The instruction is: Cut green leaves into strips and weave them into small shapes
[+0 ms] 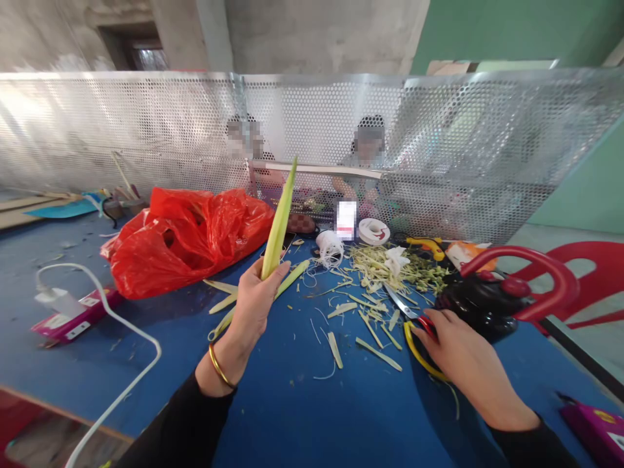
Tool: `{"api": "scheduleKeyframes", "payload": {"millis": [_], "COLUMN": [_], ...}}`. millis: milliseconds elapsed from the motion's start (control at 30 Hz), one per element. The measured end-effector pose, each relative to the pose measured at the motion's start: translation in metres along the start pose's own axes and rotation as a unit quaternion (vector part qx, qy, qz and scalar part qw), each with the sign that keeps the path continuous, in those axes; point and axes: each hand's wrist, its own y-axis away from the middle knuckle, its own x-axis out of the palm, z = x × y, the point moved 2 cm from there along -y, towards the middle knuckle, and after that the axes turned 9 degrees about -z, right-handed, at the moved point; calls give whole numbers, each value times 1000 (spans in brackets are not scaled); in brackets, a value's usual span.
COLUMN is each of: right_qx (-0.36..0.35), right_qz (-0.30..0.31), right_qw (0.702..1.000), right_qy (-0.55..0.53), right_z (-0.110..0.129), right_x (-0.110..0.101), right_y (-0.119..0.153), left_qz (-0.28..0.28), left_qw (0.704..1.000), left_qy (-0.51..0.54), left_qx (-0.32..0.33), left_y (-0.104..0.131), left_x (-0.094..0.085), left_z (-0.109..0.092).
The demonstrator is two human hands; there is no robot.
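Observation:
My left hand (pixel 256 296), with a gold bangle at the wrist, is closed around the lower end of a long pale-green leaf (pixel 280 224). The leaf stands nearly upright, its pointed tip up. More green leaf strips (pixel 292 278) lie on the table behind and below that hand. At the right, the fingers of my right hand (pixel 461 354) are closed on the red handle of a pair of scissors (pixel 402 305). Its blades point up and left towards the cuttings. A yellow curved band (pixel 419 357) shows beneath the hand; I cannot tell whether it belongs to the scissors.
Leaf trimmings (pixel 375 263) and cut pieces scatter across the blue table (pixel 292 416). Around them are white string (pixel 330 249), a white spool (pixel 374 231), a phone (pixel 346 220), a black-and-red kettle (pixel 478 299), a red plastic bag (pixel 195 234) and a power strip (pixel 73 318). People sit behind a perforated metal screen (pixel 312 117).

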Motion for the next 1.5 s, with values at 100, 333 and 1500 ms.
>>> {"api": "scheduleKeyframes", "payload": {"millis": [100,333,1500], "right_qx": [-111,-355,-338], "right_qz": [7,300,124], "right_qw": [970,774,899], "right_qy": [-214,-430,-251], "right_z": [35,123,97], "right_x": [-11,-17,11], "right_y": [8,38,-15], "left_qz": [-27,-23,22], "left_qw": [999,999,999], "left_qy": [26,32,8], "left_qx": [21,3,-39], "left_y": [-1,0,9], "left_x": [-2,-2,3], "left_z": [-1,-3,1]}}
